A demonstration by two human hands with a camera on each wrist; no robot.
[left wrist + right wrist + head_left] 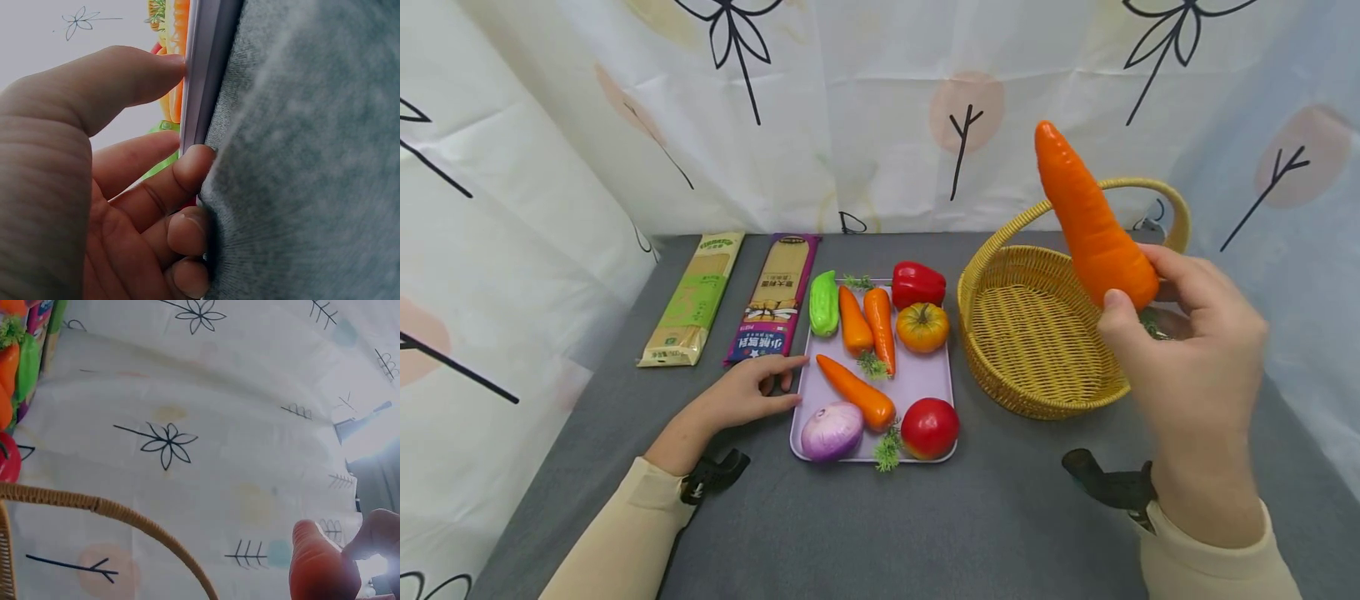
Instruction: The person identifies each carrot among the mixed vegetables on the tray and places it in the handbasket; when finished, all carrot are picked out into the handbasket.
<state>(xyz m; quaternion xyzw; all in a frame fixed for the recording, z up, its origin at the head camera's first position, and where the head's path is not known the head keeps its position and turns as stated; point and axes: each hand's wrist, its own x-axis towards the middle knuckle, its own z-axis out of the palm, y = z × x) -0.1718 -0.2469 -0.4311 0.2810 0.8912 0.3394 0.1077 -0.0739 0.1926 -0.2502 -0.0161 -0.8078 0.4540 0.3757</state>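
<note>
My right hand (pixel 1198 350) holds a large orange carrot (pixel 1093 221) up in the air, its tip pointing up and left. The carrot's thick end sits between thumb and fingers, with green leaves showing beneath it; the carrot overlaps the yellow woven basket (pixel 1041 404) in the head view. In the right wrist view the carrot (pixel 322 569) is at lower right. The thumb and index fingertips of my left hand (pixel 745 387) touch the left rim of a pale purple tray (pixel 199 75). On the tray lie several carrots (pixel 856 392), an onion (pixel 832 431) and a tomato (pixel 930 428).
Also on the tray are a green vegetable (pixel 823 304), a red pepper (pixel 917 284) and a small pumpkin (pixel 922 327). Left of it lie a green noodle packet (pixel 692 300) and a purple noodle packet (pixel 775 296). The basket's tall handle (pixel 1000 237) arches up. Patterned curtains surround the grey table.
</note>
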